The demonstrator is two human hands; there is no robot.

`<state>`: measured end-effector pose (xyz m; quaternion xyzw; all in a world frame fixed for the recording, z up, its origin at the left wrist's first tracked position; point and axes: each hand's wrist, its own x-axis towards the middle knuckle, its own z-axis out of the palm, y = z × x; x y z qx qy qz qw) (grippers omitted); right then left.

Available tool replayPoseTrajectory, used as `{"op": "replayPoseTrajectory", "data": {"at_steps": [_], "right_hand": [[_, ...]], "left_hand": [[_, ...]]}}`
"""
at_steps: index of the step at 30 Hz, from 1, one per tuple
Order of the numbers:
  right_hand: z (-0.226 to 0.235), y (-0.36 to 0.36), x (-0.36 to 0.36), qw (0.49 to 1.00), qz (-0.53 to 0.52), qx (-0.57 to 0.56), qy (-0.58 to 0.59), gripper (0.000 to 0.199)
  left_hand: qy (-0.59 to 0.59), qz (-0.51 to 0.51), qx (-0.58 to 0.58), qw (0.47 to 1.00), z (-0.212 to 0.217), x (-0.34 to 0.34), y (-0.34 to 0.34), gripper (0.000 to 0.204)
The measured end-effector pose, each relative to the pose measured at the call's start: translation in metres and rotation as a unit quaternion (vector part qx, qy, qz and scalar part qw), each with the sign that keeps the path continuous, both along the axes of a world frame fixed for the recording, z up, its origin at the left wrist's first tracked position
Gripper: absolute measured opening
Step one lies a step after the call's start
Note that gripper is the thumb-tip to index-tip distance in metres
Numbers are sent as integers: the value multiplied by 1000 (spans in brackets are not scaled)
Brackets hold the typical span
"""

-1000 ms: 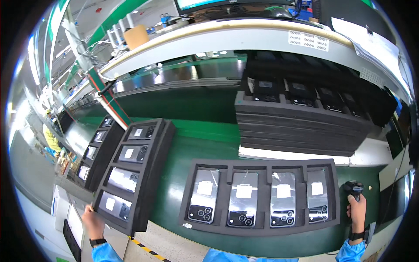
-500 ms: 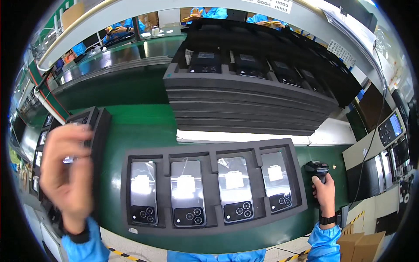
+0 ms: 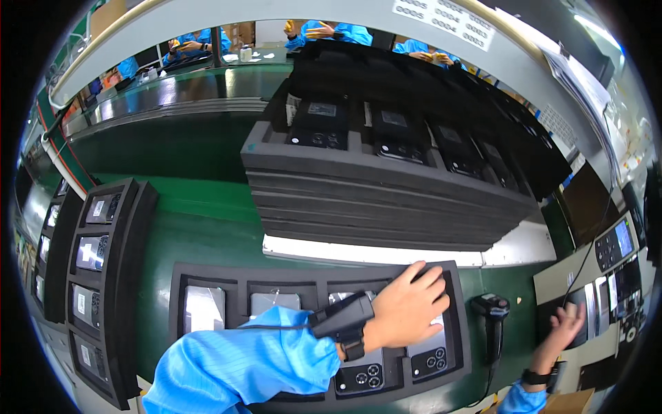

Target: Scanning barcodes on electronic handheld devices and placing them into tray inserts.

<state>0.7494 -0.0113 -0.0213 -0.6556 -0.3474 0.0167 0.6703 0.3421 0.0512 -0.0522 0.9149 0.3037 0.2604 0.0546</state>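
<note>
Left hand (image 3: pixel 407 307) lies flat, fingers loose, on the rightmost phone (image 3: pixel 433 348) in the foam tray (image 3: pixel 176 303); right hand (image 3: pixel 567 330) rests spread on a keypad (image 3: pixel 586 319).

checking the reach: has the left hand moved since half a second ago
Yes. The left hand went from the tray's left end across to its right end, over the phone in the foam tray.

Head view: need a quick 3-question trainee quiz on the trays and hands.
1. True or false: the left hand rests on the rightmost phone of the near foam tray.
2. Which lies between that tray and the right hand? A) handheld scanner B) screwdriver C) tape roll
3. Fill in: behind the near tray stands a ___ of dark foam trays topped with phones.

Key: 1 true; 2 A; 3 stack
</note>
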Motion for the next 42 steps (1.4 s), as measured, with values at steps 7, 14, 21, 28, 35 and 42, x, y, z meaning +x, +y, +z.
{"op": "replayPoseTrajectory", "data": {"at_steps": [7, 14, 21, 28, 35, 42], "right_hand": [[55, 38, 151, 984, 27, 108, 137, 64], [56, 55, 173, 990, -7, 84, 114, 49], [57, 57, 161, 992, -28, 82, 96, 43], [68, 56, 182, 993, -9, 84, 82, 30], [24, -14, 98, 982, 50, -40, 179, 16], [37, -36, -118, 822, 360, -437, 59, 19]], "left_hand": [[-87, -12, -18, 996, -4, -2, 5, 37], [-300, -20, -83, 950, 4, -2, 8, 26], [-341, -1, -93, 935, -1, -1, 11, 18], [-338, 1, -97, 936, -5, 0, 12, 20], [-301, -12, -143, 943, -5, -4, 13, 21], [-305, -21, -136, 942, -1, -10, 14, 23]]}}
